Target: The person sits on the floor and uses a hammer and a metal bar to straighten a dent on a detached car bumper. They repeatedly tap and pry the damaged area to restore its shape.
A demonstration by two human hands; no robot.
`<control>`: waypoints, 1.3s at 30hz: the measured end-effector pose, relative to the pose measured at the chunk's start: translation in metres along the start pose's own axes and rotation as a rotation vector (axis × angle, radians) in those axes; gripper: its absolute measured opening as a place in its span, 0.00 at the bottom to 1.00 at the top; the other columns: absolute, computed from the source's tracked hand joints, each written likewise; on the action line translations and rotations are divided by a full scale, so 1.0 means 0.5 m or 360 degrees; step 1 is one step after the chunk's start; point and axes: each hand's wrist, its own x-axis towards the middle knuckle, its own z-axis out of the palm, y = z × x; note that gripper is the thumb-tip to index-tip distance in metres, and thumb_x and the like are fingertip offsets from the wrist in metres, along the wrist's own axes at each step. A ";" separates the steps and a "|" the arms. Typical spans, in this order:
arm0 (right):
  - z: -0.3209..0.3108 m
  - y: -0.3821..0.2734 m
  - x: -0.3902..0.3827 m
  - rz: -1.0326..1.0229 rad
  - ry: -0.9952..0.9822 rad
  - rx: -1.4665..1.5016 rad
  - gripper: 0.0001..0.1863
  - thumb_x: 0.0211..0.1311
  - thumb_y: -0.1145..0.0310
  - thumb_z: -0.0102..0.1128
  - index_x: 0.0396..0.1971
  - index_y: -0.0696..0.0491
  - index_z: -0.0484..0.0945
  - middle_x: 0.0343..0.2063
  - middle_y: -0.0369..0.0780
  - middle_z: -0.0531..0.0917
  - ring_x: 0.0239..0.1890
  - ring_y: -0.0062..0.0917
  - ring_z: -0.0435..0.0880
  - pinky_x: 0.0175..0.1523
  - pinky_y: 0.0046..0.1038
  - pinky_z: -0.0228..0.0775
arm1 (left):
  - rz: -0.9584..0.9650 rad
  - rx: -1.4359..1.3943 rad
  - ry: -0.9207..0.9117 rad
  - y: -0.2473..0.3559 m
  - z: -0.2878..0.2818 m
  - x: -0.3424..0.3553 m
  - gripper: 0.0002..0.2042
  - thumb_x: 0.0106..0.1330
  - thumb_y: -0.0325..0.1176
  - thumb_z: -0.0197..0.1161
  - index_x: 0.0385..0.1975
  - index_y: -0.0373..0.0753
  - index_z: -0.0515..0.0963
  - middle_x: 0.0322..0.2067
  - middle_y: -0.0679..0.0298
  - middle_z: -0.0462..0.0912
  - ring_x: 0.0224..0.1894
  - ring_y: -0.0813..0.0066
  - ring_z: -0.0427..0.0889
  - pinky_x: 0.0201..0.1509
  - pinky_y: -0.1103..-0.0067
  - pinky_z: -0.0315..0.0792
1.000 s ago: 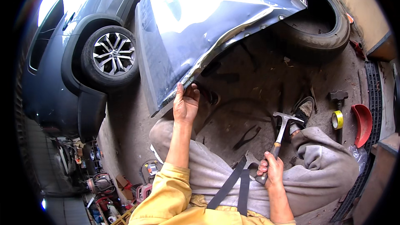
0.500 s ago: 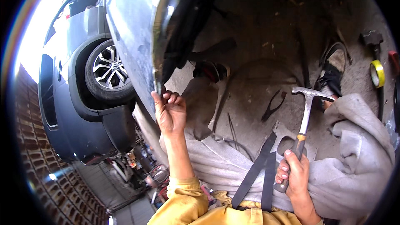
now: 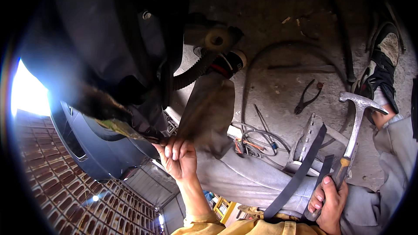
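My right hand (image 3: 329, 200) is wrapped round the dark grip of a hammer (image 3: 358, 119). The hammer's steel shaft points up, and its head has one blunt end and one tapered, curved end. My left hand (image 3: 179, 159) has its fingers curled and pinched at the lower edge of a car body panel (image 3: 117, 127). The dark inner side of that panel fills the upper left, with bolts (image 3: 146, 15) and a ribbed black hose (image 3: 196, 72) in sight. What the left fingertips press against is partly hidden.
Pliers (image 3: 309, 97) lie on the concrete floor, near a long black hose (image 3: 278, 48) and a tangle of cables (image 3: 261, 141). Black straps (image 3: 300, 169) hang across my grey-clad legs beside a metal bracket (image 3: 311, 135). Another car (image 3: 102, 148) stands left, near a perforated block wall (image 3: 65, 169).
My view has shifted under the panel: its inner side shows now instead of the outer face. The left hand stays at the panel's edge, and the hammer stays in my right hand.
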 end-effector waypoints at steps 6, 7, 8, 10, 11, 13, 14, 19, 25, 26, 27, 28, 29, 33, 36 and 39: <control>0.015 -0.027 -0.008 0.0173 0.0024 -0.0062 0.16 0.70 0.65 0.53 0.22 0.52 0.64 0.12 0.32 0.66 0.11 0.16 0.66 0.13 0.21 0.54 | -0.0125 0.0243 0.0064 0.008 0.034 -0.015 0.25 0.75 0.53 0.44 0.18 0.46 0.73 0.10 0.72 0.67 0.12 0.81 0.61 0.19 0.84 0.56; 0.016 -0.026 -0.008 0.0155 0.0031 -0.0099 0.16 0.71 0.66 0.52 0.22 0.52 0.63 0.12 0.32 0.65 0.11 0.16 0.65 0.13 0.21 0.54 | -0.0168 0.0324 0.0044 0.009 0.041 -0.015 0.26 0.75 0.55 0.43 0.17 0.45 0.72 0.09 0.72 0.66 0.12 0.80 0.61 0.18 0.83 0.55; 0.015 -0.023 -0.008 0.0168 0.0037 -0.0197 0.16 0.71 0.66 0.52 0.21 0.51 0.63 0.13 0.32 0.65 0.11 0.16 0.64 0.13 0.21 0.53 | -0.0212 0.0404 0.0022 0.011 0.045 -0.014 0.27 0.75 0.56 0.41 0.16 0.45 0.71 0.09 0.72 0.66 0.11 0.79 0.60 0.18 0.83 0.55; 0.004 -0.022 -0.004 0.0178 0.0036 -0.0403 0.17 0.71 0.66 0.51 0.21 0.50 0.62 0.13 0.32 0.65 0.10 0.16 0.64 0.13 0.20 0.52 | -0.0231 0.0489 0.0076 0.017 0.046 -0.017 0.31 0.75 0.59 0.36 0.14 0.45 0.68 0.07 0.71 0.63 0.09 0.77 0.59 0.15 0.82 0.54; -0.004 -0.024 -0.003 0.0188 -0.0066 -0.0357 0.15 0.71 0.66 0.51 0.22 0.52 0.64 0.14 0.33 0.67 0.12 0.17 0.67 0.15 0.21 0.57 | -0.0244 0.0582 0.0139 0.023 0.046 -0.023 0.31 0.75 0.59 0.36 0.14 0.45 0.68 0.07 0.71 0.63 0.09 0.77 0.59 0.15 0.82 0.54; -0.016 -0.023 -0.003 0.0190 -0.0261 -0.0244 0.14 0.71 0.65 0.49 0.26 0.56 0.70 0.16 0.36 0.73 0.16 0.21 0.73 0.19 0.24 0.65 | -0.0284 0.0764 0.0239 0.035 0.047 -0.030 0.31 0.75 0.59 0.37 0.14 0.44 0.68 0.07 0.71 0.63 0.10 0.78 0.59 0.15 0.81 0.54; -0.016 -0.014 -0.004 0.0084 -0.0241 -0.0236 0.12 0.70 0.65 0.52 0.28 0.56 0.68 0.15 0.36 0.70 0.13 0.19 0.70 0.17 0.24 0.63 | -0.0275 0.0847 0.0232 0.039 0.047 -0.034 0.30 0.75 0.57 0.39 0.15 0.44 0.68 0.08 0.69 0.63 0.10 0.77 0.59 0.16 0.81 0.54; -0.017 0.026 -0.004 -0.0196 -0.0237 -0.0256 0.13 0.68 0.65 0.56 0.32 0.56 0.64 0.13 0.35 0.66 0.08 0.17 0.64 0.12 0.25 0.62 | 0.0534 0.1517 0.0338 0.038 0.070 -0.038 0.22 0.77 0.47 0.46 0.20 0.39 0.70 0.15 0.66 0.65 0.17 0.74 0.66 0.21 0.79 0.61; -0.023 0.051 -0.029 -0.0388 -0.0431 -0.0513 0.12 0.67 0.69 0.58 0.30 0.60 0.68 0.13 0.35 0.71 0.11 0.17 0.70 0.16 0.24 0.64 | 0.1325 0.2421 0.0177 0.068 0.016 -0.026 0.13 0.73 0.36 0.55 0.49 0.33 0.76 0.43 0.61 0.80 0.42 0.76 0.77 0.46 0.82 0.70; -0.021 0.056 -0.035 -0.0418 -0.0483 -0.0565 0.13 0.67 0.68 0.59 0.30 0.60 0.68 0.13 0.35 0.71 0.11 0.17 0.71 0.16 0.23 0.64 | 0.1463 0.2663 0.0083 0.069 -0.014 -0.027 0.15 0.72 0.35 0.57 0.53 0.33 0.75 0.48 0.60 0.77 0.45 0.73 0.76 0.49 0.80 0.70; -0.020 0.064 -0.036 -0.0452 -0.0526 -0.0611 0.13 0.67 0.67 0.60 0.30 0.60 0.68 0.13 0.35 0.72 0.11 0.17 0.71 0.16 0.23 0.64 | 0.1602 0.2902 -0.0019 0.064 -0.046 -0.022 0.17 0.71 0.34 0.58 0.56 0.33 0.74 0.53 0.58 0.75 0.49 0.71 0.76 0.53 0.79 0.70; -0.019 0.076 -0.042 -0.0481 -0.0543 -0.0660 0.14 0.66 0.65 0.61 0.30 0.59 0.69 0.14 0.34 0.72 0.11 0.17 0.70 0.16 0.22 0.65 | 0.1759 0.3087 -0.0094 0.058 -0.057 -0.031 0.20 0.68 0.32 0.62 0.58 0.33 0.73 0.56 0.55 0.72 0.55 0.64 0.74 0.59 0.74 0.68; -0.021 0.093 -0.045 -0.0490 -0.0552 -0.0687 0.14 0.66 0.65 0.62 0.31 0.59 0.69 0.14 0.34 0.72 0.11 0.16 0.70 0.16 0.22 0.64 | 0.1782 0.2960 -0.0103 0.049 -0.075 -0.041 0.21 0.64 0.27 0.64 0.58 0.34 0.73 0.54 0.53 0.74 0.58 0.58 0.72 0.63 0.67 0.65; -0.032 0.158 -0.049 -0.0978 -0.0664 -0.0935 0.11 0.65 0.66 0.63 0.31 0.57 0.72 0.12 0.31 0.73 0.13 0.14 0.72 0.18 0.20 0.63 | 0.1824 0.2846 0.0043 0.068 -0.173 -0.046 0.21 0.62 0.25 0.63 0.56 0.35 0.74 0.55 0.52 0.74 0.57 0.54 0.72 0.62 0.67 0.66; 0.012 0.156 -0.072 -0.1393 -0.0649 -0.1031 0.07 0.65 0.70 0.60 0.35 0.57 0.72 0.15 0.31 0.73 0.14 0.13 0.72 0.21 0.19 0.64 | 0.1871 0.2456 0.0077 0.081 -0.166 -0.080 0.14 0.63 0.23 0.61 0.49 0.33 0.79 0.49 0.53 0.78 0.53 0.57 0.76 0.60 0.68 0.68; 0.096 0.143 -0.135 -0.1641 -0.0748 -0.0910 0.07 0.67 0.70 0.57 0.36 0.55 0.69 0.16 0.32 0.71 0.11 0.13 0.67 0.14 0.20 0.58 | 0.1973 0.1967 0.0014 0.053 -0.197 -0.113 0.11 0.65 0.23 0.60 0.46 0.32 0.80 0.42 0.55 0.82 0.45 0.65 0.81 0.50 0.76 0.74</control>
